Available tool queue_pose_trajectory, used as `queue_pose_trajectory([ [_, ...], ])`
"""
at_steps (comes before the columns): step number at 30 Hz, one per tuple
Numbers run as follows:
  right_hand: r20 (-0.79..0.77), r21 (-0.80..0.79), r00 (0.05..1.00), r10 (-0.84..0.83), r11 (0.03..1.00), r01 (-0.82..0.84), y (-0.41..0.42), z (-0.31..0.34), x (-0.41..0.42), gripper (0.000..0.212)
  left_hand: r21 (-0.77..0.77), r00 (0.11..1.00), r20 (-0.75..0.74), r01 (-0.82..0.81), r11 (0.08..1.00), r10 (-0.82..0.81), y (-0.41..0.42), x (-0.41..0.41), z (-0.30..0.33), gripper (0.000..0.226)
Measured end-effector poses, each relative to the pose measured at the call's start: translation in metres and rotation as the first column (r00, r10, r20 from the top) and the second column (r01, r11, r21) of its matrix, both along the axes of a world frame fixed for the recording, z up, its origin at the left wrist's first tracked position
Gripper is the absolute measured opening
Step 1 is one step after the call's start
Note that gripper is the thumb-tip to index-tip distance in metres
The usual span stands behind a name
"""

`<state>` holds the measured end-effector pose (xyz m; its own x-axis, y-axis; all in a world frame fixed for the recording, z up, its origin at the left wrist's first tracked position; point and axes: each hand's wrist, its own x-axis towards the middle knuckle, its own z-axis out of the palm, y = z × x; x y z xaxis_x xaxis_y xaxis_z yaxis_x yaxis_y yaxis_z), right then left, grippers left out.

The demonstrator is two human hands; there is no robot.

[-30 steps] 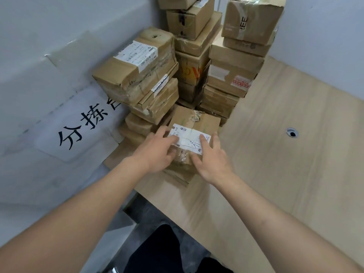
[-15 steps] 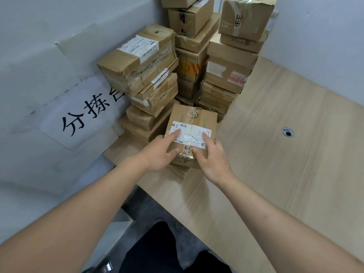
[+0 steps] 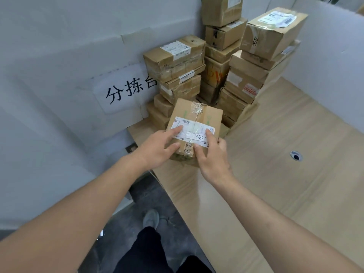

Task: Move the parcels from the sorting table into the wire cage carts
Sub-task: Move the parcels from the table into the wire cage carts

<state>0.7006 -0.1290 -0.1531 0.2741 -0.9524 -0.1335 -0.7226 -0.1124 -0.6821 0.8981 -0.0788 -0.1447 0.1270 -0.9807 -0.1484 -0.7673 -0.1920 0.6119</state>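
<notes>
On the white paper sign (image 3: pixel 126 89) taped to the grey wall at your left you can read three black characters, 分拣台. The brown cardboard parcel (image 3: pixel 272 32) topping the right-hand stack shows the black letters "EE" running up its taped side, the rest cut off. A box (image 3: pixel 213 72) in the middle stack carries large orange letters, partly hidden, too little to read. The white shipping label (image 3: pixel 192 131) on the brown cardboard parcel under your hands has a barcode and small print, with "68" just legible near its left end; the other labels are too blurred to read
</notes>
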Motion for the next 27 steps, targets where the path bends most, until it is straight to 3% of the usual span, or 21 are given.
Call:
queue_pose_trajectory([
  [13, 0.015, 0.004, 0.942, 0.336, 0.942, -0.336, 0.083, 0.006, 0.016, 0.068, -0.008, 0.939, -0.021, -0.344, 0.939, 0.344, 0.147, -0.009, -0.003, 0.060],
  [27, -0.070, 0.053, 0.822, 0.566, 0.825, -0.563, 0.235, -0.011, 0.069, 0.062, 0.042, 0.787, -0.146, -0.600, 0.799, 0.599, 0.334, 0.004, -0.018, 0.062],
])
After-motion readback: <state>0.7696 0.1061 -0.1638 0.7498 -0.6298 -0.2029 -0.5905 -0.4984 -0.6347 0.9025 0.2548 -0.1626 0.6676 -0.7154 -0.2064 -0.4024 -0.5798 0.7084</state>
